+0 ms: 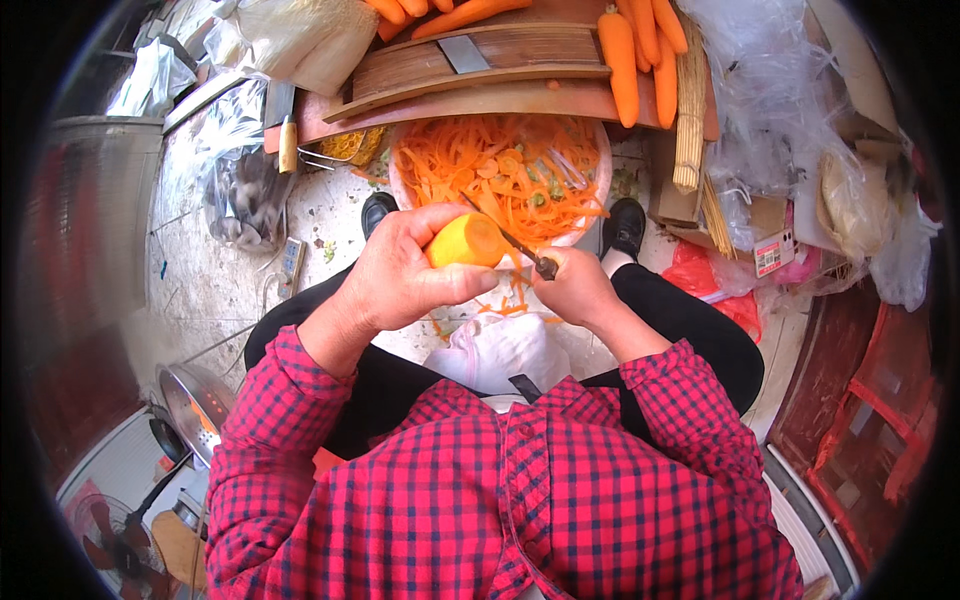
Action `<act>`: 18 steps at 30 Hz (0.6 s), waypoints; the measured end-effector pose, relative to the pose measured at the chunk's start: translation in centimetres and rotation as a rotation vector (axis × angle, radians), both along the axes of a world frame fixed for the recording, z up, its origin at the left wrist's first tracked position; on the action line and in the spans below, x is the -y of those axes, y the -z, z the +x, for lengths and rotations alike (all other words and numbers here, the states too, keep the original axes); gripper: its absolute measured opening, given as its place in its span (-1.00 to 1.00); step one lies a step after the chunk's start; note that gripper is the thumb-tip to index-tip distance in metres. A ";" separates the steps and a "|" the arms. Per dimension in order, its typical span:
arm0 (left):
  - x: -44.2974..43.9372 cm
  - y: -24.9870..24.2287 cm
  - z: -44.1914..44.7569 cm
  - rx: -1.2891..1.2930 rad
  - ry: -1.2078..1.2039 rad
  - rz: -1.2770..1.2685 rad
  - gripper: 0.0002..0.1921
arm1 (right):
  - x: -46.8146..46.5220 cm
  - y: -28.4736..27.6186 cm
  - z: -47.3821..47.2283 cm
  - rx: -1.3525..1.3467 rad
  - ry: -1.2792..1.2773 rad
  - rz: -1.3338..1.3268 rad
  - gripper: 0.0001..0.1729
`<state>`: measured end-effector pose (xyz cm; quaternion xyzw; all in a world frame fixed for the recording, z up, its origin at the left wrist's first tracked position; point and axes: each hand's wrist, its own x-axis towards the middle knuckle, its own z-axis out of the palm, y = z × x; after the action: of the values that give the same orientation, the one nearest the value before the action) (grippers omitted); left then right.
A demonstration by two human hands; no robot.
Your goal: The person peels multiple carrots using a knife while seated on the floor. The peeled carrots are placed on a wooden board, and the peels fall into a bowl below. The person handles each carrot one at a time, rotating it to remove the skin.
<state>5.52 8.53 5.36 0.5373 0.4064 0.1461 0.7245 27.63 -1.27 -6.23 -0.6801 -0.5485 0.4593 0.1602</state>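
Observation:
My left hand (409, 266) grips a thick orange-yellow carrot piece (466, 241), its cut end facing right. In my right hand (574, 285) is the dark handle of a narrow knife (517, 244), whose blade slants up and left, close behind the cut end. Whether the blade touches the carrot I cannot tell. Beyond both hands, a round pale basin (604, 176) holds orange carrot peelings (480, 161), with some green bits among them. Whole carrots (619, 67) lie on the wooden board past the basin, beside a wooden slicer with a metal blade (465, 54).
A wooden-handled cleaver (288, 146) lies at the board's left edge. Below it are a bag of dark items (247, 195) and a power strip (291, 262). A straw brush (690, 112), plastic bags (780, 90) and cardboard stand at right. A metal colander (191, 405) is at lower left.

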 end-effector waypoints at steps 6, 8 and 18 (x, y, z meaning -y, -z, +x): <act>-0.1 0.8 -0.2 0.062 -0.051 -0.111 -0.68 | -2.0 -0.5 -0.8 -0.054 0.002 0.007 -0.88; -0.3 1.4 -0.2 0.018 -0.079 -0.137 -0.69 | -1.6 -0.3 -1.0 -0.086 0.001 0.051 -0.89; -1.7 5.1 1.7 0.107 -0.506 -0.453 -0.60 | -2.3 -2.6 -0.9 -0.252 0.249 0.063 -0.85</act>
<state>7.22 10.23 0.29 0.2368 0.5104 0.2550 0.7864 26.74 1.01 -3.64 -0.6746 -0.4499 0.5000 0.3043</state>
